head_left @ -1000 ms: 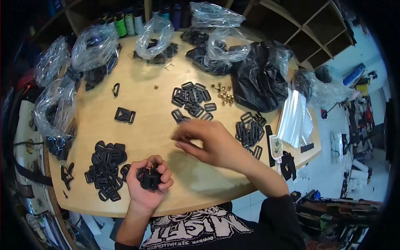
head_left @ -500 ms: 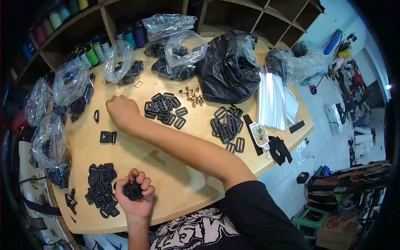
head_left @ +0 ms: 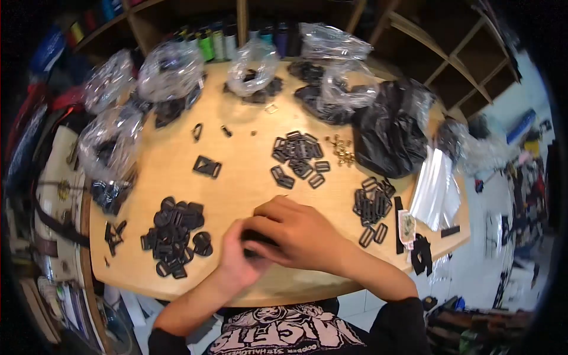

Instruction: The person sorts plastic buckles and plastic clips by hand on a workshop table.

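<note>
Buckles (head_left: 255, 238) sit clamped in both hands' fingers (head_left: 269, 225) over a round wooden table (head_left: 236, 148) fronting shelves (head_left: 449, 53).

- Round light-wood table (head_left: 236, 148), pale top, w/ curved edge.
- Open wooden cubby shelving (head_left: 449, 53) behind & to the right; dark compartments.
- Row of coloured thread spools (head_left: 225, 35) on back shelf.
- White tiled floor (head_left: 473, 260) at right, cluttered.
</note>
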The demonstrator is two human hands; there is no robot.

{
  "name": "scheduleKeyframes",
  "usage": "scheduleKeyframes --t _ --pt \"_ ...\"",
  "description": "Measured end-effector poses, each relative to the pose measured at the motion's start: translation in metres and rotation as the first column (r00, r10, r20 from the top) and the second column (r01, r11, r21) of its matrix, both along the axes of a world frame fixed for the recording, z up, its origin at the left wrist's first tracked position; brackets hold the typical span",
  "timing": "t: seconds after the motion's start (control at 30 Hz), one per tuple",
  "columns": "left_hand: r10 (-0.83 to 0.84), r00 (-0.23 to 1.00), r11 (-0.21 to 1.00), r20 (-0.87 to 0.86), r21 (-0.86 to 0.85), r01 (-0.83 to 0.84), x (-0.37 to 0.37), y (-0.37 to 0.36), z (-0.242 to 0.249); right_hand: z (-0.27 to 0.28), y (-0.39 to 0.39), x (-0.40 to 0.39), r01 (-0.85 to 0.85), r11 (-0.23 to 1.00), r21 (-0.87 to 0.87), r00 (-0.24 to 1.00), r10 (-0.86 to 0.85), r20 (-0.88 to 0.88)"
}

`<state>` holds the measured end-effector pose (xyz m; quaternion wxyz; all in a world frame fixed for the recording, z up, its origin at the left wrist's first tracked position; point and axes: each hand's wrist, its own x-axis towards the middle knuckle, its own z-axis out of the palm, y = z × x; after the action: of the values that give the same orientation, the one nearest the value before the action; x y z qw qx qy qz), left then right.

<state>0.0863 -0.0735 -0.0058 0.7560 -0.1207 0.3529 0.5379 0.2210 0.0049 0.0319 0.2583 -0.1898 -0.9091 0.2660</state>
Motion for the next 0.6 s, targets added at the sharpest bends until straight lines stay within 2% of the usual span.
scheduleKeyframes --t 0.07,0.13,0.2,0.27,0.33,0.37,0.43,0.47,0.53,0.6 --pt "-0.104 0.994 0.980 0.023 0.171 0.099 0.006 0.006 -0.019 0.008 0.003 0.010 -0.026 0.999 0.033 0.999 0.026 0.024" --pt "-0.087 0.996 0.990 -0.016 0.111 0.088 0.009 0.016 -0.017 0.015 0.005 0.019 -0.029 0.999 0.027 0.998 0.028 0.053" --pt "-0.235 0.923 0.911 0.305 0.400 0.099 0.007 0.026 -0.030 0.014 0.007 0.023 -0.014 1.000 0.026 0.996 0.012 0.087" --pt "-0.195 0.920 0.930 0.341 0.364 0.062 0.011 0.028 -0.028 0.006 0.010 0.025 0.029 0.999 0.031 0.997 -0.031 0.071" --pt "-0.125 0.965 0.974 0.230 0.212 0.076 0.014 0.027 -0.031 0.004 0.010 0.024 0.024 1.000 0.007 0.998 -0.024 0.065" --pt "-0.100 0.967 0.979 0.234 0.196 0.054 0.014 0.026 -0.032 0.003 0.010 0.025 0.018 1.000 0.017 0.998 -0.019 0.064" --pt "-0.129 0.956 0.957 0.263 0.284 0.051 0.014 0.023 -0.030 -0.001 0.006 0.024 0.047 0.999 0.008 0.998 -0.047 0.036" --pt "-0.096 0.960 0.964 0.263 0.267 0.023 0.017 0.021 -0.029 -0.001 0.003 0.025 0.017 1.000 -0.010 0.999 -0.017 0.033" --pt "-0.059 0.930 0.960 0.363 0.276 -0.047 0.023 0.019 -0.028 -0.003 -0.002 0.024 0.083 0.997 -0.013 0.996 -0.082 0.032" --pt "-0.055 0.879 0.943 0.473 0.313 -0.110 0.028 0.015 -0.058 -0.004 -0.003 0.021 0.057 0.998 -0.037 0.998 -0.057 0.002"
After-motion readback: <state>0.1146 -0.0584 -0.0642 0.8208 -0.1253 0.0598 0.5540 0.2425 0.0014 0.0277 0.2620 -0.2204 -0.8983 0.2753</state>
